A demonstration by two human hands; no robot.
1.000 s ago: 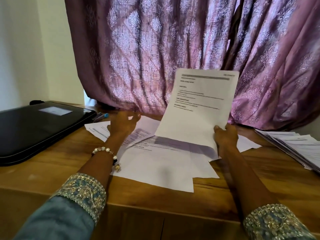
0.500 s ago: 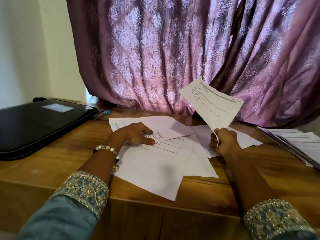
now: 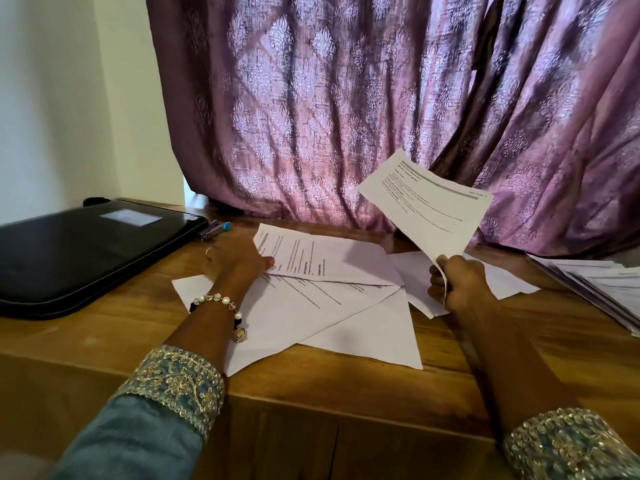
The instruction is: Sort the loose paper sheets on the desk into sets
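From the head view we cannot read the print on any sheet, and our left hand (image 3: 239, 263) covers the corner of the page it touches, so we cannot tell how its fingertips lie beneath. A stack of papers (image 3: 602, 289) at the right is cut off by the picture's edge. The right hand (image 3: 457, 285) pinches the near corner of a lifted sheet (image 3: 427, 206), thumb curled against the fingers; this sheet stands tilted above the desk (image 3: 346, 379), its long axis running from the hand up and to the left, its printed face turned toward us. The left hand grips the left edge of the top page (image 3: 325, 259) of the loose sheets (image 3: 311, 317), which lie fanned and overlapping at the middle of the desk; the top page's long axis runs left to right. A black folder (image 3: 86, 251) lies at the far left, with a pen (image 3: 216, 228) just beside its right edge. A purple curtain (image 3: 346, 109) hangs behind the desk, and the raised sheet hides part of it.
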